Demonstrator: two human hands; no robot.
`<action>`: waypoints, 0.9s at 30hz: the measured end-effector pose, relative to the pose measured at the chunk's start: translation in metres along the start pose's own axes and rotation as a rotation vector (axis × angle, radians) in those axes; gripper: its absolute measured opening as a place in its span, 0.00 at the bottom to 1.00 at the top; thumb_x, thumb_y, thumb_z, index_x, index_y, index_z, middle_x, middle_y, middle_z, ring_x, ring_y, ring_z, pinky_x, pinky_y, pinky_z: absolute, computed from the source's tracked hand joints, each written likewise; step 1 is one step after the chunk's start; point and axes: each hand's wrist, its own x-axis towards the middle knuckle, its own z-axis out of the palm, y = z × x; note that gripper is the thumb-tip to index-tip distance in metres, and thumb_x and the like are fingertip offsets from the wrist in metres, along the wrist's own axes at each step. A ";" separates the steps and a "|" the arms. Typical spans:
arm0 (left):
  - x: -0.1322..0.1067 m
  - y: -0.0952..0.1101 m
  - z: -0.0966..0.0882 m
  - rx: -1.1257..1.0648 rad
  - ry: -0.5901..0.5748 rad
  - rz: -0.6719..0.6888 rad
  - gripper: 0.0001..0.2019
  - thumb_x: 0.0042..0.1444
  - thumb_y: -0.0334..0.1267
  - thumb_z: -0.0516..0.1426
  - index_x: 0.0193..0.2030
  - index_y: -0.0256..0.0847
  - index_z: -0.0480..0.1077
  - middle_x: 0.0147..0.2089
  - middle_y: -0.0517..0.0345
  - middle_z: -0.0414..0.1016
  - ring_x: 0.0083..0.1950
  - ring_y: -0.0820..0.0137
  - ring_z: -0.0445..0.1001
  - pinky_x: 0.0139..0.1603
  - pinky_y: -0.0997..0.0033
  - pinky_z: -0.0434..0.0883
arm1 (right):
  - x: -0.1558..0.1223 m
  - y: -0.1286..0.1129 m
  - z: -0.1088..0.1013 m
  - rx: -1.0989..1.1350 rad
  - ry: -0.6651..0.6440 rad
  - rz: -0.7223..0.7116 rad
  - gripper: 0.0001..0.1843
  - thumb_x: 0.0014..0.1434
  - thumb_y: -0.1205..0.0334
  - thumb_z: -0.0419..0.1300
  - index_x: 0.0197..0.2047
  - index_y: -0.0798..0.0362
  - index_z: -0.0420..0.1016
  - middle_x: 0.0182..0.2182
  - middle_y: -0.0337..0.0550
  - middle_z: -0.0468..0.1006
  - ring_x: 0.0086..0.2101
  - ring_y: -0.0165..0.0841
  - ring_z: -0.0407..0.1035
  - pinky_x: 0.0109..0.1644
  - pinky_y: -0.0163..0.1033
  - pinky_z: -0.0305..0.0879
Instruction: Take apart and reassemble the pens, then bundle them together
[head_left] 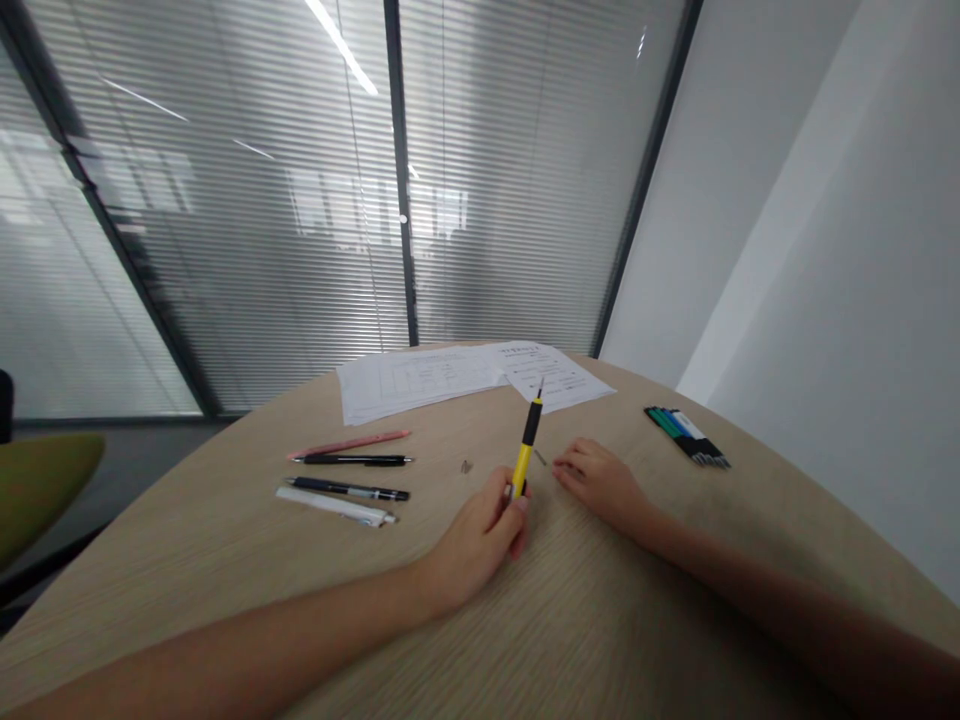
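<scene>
Now the left hand [478, 535] grasps a slim yellow-and-black mechanical pencil [527, 440], its long axis tilted toward one o'clock, while the open, empty right hand [596, 482] rests nearby at three o'clock.

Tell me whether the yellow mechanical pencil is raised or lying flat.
Raised: the yellow-and-black mechanical pencil stands tilted, tip up, gripped in the left hand.

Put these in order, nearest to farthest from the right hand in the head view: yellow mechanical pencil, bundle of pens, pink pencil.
1. Yellow mechanical pencil: just left of the right hand, held in the left hand.
2. Bundle of pens: ahead and to the right.
3. Pink pencil: far to the left.
</scene>
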 end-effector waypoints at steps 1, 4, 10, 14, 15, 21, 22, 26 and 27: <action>0.000 0.000 0.000 0.005 -0.007 -0.007 0.06 0.56 0.38 0.41 0.35 0.40 0.54 0.20 0.67 0.58 0.23 0.75 0.59 0.27 0.75 0.58 | 0.004 -0.001 0.002 -0.013 0.000 0.007 0.11 0.55 0.60 0.51 0.30 0.53 0.72 0.30 0.44 0.70 0.34 0.32 0.65 0.38 0.37 0.62; 0.001 0.000 0.000 0.013 -0.031 -0.017 0.07 0.56 0.39 0.41 0.35 0.40 0.54 0.19 0.67 0.58 0.23 0.75 0.59 0.27 0.75 0.58 | 0.011 -0.004 0.006 -0.068 -0.009 0.001 0.11 0.54 0.57 0.52 0.30 0.53 0.72 0.31 0.44 0.70 0.34 0.33 0.64 0.37 0.37 0.61; 0.001 0.001 0.000 0.045 -0.045 -0.033 0.08 0.56 0.40 0.41 0.37 0.39 0.56 0.19 0.67 0.58 0.23 0.75 0.59 0.26 0.76 0.58 | 0.017 -0.004 0.009 -0.116 -0.039 0.020 0.12 0.57 0.64 0.48 0.29 0.53 0.71 0.29 0.43 0.69 0.32 0.31 0.64 0.35 0.35 0.61; 0.001 -0.001 0.001 0.053 -0.064 -0.024 0.10 0.56 0.41 0.41 0.38 0.39 0.56 0.20 0.66 0.60 0.23 0.75 0.60 0.26 0.75 0.58 | 0.016 -0.004 0.009 -0.130 -0.043 0.015 0.12 0.56 0.64 0.48 0.26 0.54 0.70 0.28 0.43 0.69 0.33 0.32 0.64 0.36 0.35 0.61; 0.001 -0.001 0.001 0.053 -0.063 -0.022 0.10 0.56 0.41 0.41 0.37 0.39 0.56 0.20 0.66 0.60 0.23 0.75 0.60 0.26 0.75 0.58 | 0.016 -0.004 0.009 -0.131 -0.041 0.013 0.12 0.56 0.65 0.48 0.26 0.53 0.70 0.29 0.43 0.70 0.33 0.32 0.64 0.36 0.36 0.61; 0.001 0.000 0.001 0.057 -0.057 -0.036 0.09 0.56 0.41 0.42 0.37 0.39 0.56 0.19 0.67 0.58 0.22 0.75 0.59 0.26 0.76 0.58 | 0.014 -0.004 0.008 -0.040 0.000 0.037 0.10 0.56 0.65 0.49 0.28 0.53 0.69 0.30 0.43 0.70 0.33 0.31 0.65 0.35 0.35 0.61; 0.001 0.000 0.001 0.070 -0.052 -0.038 0.09 0.56 0.41 0.42 0.37 0.39 0.57 0.19 0.67 0.58 0.22 0.75 0.59 0.26 0.76 0.58 | 0.014 -0.003 0.008 0.001 0.016 0.057 0.09 0.56 0.64 0.49 0.28 0.53 0.68 0.30 0.43 0.70 0.32 0.31 0.65 0.34 0.35 0.61; 0.003 0.000 -0.001 0.204 -0.002 -0.053 0.10 0.55 0.41 0.42 0.35 0.39 0.60 0.19 0.66 0.60 0.24 0.73 0.61 0.25 0.75 0.57 | 0.014 0.006 0.009 0.234 0.070 0.189 0.08 0.55 0.63 0.48 0.31 0.53 0.67 0.28 0.41 0.70 0.28 0.30 0.65 0.31 0.35 0.61; 0.003 0.000 -0.001 0.249 0.012 -0.061 0.10 0.55 0.41 0.43 0.34 0.39 0.60 0.20 0.64 0.61 0.25 0.72 0.62 0.25 0.75 0.57 | 0.012 0.009 0.008 0.298 0.072 0.224 0.08 0.55 0.62 0.48 0.31 0.53 0.66 0.27 0.41 0.70 0.27 0.30 0.65 0.30 0.35 0.61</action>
